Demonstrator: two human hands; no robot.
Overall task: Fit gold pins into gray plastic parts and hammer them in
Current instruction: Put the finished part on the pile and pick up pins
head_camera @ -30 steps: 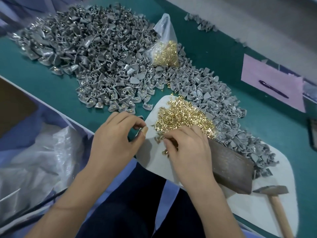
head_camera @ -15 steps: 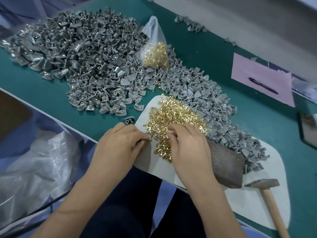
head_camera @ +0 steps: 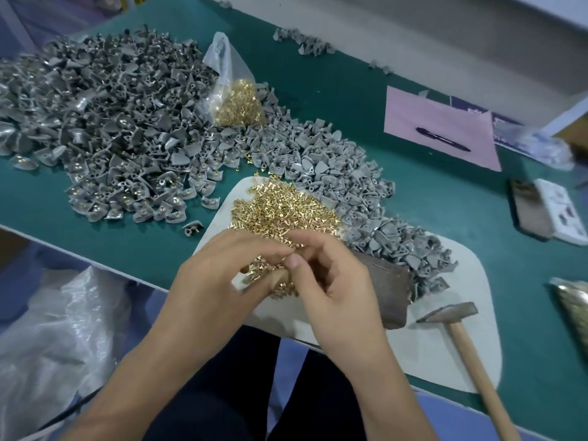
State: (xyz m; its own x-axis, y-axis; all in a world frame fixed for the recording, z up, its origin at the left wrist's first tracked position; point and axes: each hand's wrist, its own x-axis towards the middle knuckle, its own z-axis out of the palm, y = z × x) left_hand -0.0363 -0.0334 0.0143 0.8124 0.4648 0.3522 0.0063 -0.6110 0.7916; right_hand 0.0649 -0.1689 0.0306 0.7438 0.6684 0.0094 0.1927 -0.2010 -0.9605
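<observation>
A heap of gold pins lies on a white board. My left hand and my right hand meet fingertip to fingertip over the near edge of that heap. The right thumb and forefinger pinch together at the pins. The left fingers curl toward the thumb, and what they hold is hidden. Gray plastic parts fill a big pile at the left, and more gray parts trail along the board's far side. A lone gray part lies by the board's left edge. The hammer rests on the board at the right.
A dark block lies on the board behind my right hand. A clear bag of pins sits amid the gray pile. Pink paper with a pen, a phone and a booklet lie at the right. Plastic sheeting hangs below the table's front edge.
My left hand has moved right from the board's edge to meet my right hand. The right hand has lifted and turned its fingers toward the left hand.
</observation>
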